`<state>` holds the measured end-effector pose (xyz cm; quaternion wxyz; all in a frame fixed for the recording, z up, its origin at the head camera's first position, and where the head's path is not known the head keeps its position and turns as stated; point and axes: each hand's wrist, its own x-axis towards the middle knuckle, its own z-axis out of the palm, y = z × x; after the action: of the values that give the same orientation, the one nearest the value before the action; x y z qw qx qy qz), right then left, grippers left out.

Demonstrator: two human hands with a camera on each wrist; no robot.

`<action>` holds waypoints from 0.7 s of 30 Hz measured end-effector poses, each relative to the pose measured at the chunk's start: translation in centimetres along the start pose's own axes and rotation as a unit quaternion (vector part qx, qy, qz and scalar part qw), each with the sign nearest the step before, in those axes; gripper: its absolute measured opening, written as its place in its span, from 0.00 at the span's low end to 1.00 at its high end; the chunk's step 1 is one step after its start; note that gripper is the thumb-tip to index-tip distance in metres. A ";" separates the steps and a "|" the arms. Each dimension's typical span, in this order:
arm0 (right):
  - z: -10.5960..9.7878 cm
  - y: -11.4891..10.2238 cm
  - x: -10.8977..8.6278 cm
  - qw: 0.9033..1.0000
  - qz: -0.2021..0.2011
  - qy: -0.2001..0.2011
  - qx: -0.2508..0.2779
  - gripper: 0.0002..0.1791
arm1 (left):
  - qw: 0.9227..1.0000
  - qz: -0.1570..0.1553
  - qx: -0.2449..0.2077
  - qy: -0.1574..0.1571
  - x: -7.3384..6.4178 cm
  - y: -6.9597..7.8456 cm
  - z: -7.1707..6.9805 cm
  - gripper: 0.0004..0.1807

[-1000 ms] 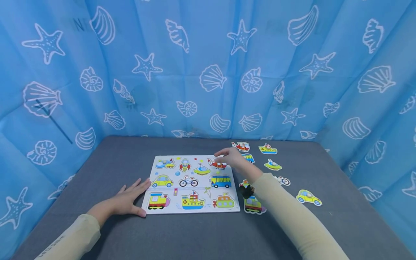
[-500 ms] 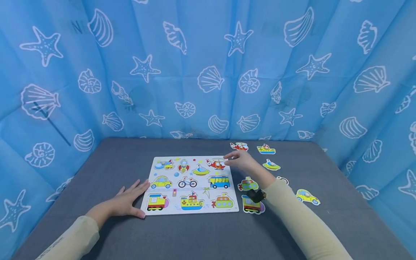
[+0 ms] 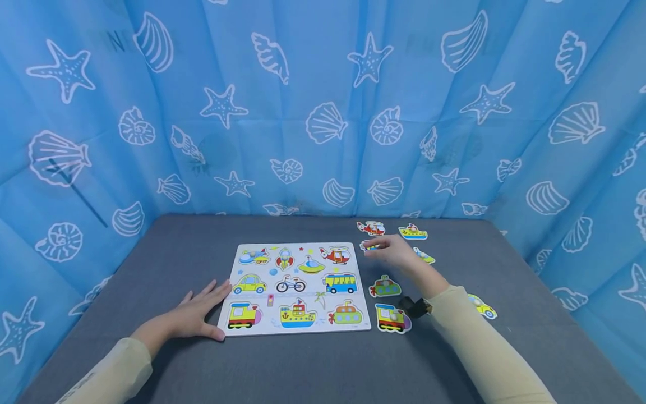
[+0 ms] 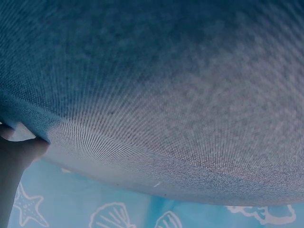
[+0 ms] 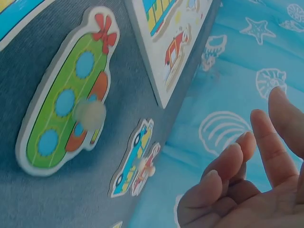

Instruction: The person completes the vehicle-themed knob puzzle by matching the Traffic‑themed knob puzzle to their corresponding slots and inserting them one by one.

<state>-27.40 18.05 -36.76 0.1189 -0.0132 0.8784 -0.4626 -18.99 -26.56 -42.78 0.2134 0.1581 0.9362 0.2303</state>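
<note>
My left hand (image 3: 194, 314) rests at the left edge of a white puzzle board (image 3: 313, 292), fingers spread and thumb by the near corner. The board carries vehicle pictures such as a train, a bicycle and a helicopter. To the board's right, my right hand (image 3: 398, 255) hovers near a bus piece (image 3: 369, 245), partly covering it in the head view. In the right wrist view, its fingers are loosely bent and nothing lies between them; the bus piece (image 5: 133, 161) stands apart from them, and a knobbed submarine piece (image 5: 66, 102) is closer to the camera.
More loose pieces lie on the grey table (image 3: 282, 370): a helicopter (image 3: 370, 228), a ship (image 3: 413, 232), a flying saucer (image 3: 425, 256), a car (image 3: 484, 307) and a train (image 3: 391, 318). A blue curtain (image 3: 282, 140) with shell prints surrounds the back and sides.
My right hand has moved right, from over the board's helicopter picture to beside the bus piece. The submarine piece has come into full view. My left hand stays at the board's edge.
</note>
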 end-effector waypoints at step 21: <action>-3.5 1.8 -1.7 1.000 0.027 0.012 -0.003 0.24 | 1.000 0.007 -0.002 -0.003 -0.1 0.1 -0.1 0.63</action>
<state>-26.41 22.13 -35.97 0.1209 0.0152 0.8811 -0.4570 -18.90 -26.58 -42.63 0.2152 0.1651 0.9339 0.2329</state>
